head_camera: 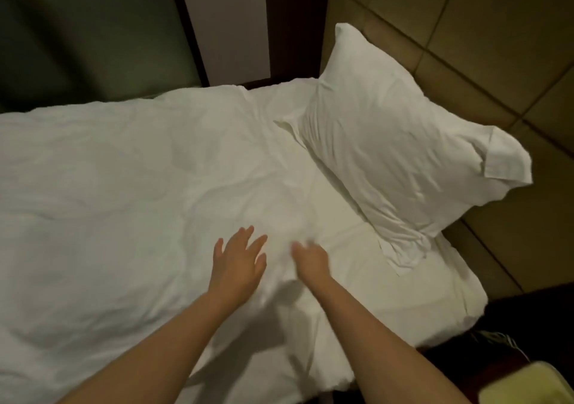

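The bed (450, 304) fills most of the view, and the white pillow (400, 142) lies at its head end, tilted and resting against the tan padded headboard (466, 31). The white duvet (124, 201) is the thing in hand. It covers the bed to the left of the pillow, rumpled, and its top edge stops just short of the pillow's lower corner. A strip of bare sheet shows between that edge and the pillow. A dark wall panel (93, 31) stands to the upper left of the pillow, beyond the far side of the bed.

The left hand (239, 264) is below and left of the pillow, palm down on the duvet near its top edge. Its grip is apart, with the fingers straight and spread. The right hand (310, 259) is just beside it on the pillow's side, also at the duvet. It is blurred, so I cannot tell how its grip stands. A pale yellow thing (528, 385) sits well below the pillow, off the bed.
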### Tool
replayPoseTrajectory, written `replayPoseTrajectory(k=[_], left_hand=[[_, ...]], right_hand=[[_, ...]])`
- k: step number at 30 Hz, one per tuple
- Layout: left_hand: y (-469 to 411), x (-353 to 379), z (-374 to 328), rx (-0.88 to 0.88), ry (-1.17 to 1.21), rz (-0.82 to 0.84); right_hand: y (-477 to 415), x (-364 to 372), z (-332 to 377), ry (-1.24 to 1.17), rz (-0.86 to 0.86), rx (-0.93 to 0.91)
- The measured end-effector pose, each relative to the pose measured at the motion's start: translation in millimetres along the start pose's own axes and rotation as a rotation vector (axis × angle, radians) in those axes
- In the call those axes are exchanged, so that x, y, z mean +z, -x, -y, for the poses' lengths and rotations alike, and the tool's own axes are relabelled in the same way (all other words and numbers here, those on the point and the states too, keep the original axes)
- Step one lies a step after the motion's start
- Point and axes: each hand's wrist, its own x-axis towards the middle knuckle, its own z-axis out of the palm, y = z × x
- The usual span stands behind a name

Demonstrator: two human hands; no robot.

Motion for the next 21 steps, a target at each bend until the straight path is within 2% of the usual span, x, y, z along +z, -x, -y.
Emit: replayPoseTrajectory(k=[2, 3, 5, 7, 11, 15, 16, 19, 20, 21], left_hand=[[-1, -2, 0, -0.017, 0.063, -0.093], [-3, -4, -1, -0.008, 0.072, -0.129], [-3, -4, -5, 0.035, 0.041, -0.086], [0, 3, -12, 0.053, 0.020, 0.000], [21, 29, -13, 0.056, -0.034, 0.113], [27, 40, -12, 0.081, -0.050, 0.160], [23, 36, -13, 0.076, 0.033, 0.072], [-6, -20, 2, -0.072, 0.401, -0.517], [-17, -48, 11, -0.115, 0.480, -0.654], [-25, -71, 17, -0.103, 0.516, -0.682]], right_hand=[[5, -7, 24, -0.087, -0.013, -0.164], [5, -18, 12, -0.059, -0.058, -0.126], [4, -37, -54, 0.080, -0.105, 0.126], [13, -33, -96, 0.232, -0.040, 0.282], [5, -5, -88, 0.190, 0.027, 0.224], [7, -16, -53, 0.179, -0.054, 0.241], [11, -12, -23, 0.071, -0.091, 0.141], [37, -8, 83, -0.305, -0.098, -0.269], [44, -13, 100, -0.368, -0.103, -0.357], [45, -22, 97, -0.362, -0.131, -0.371]])
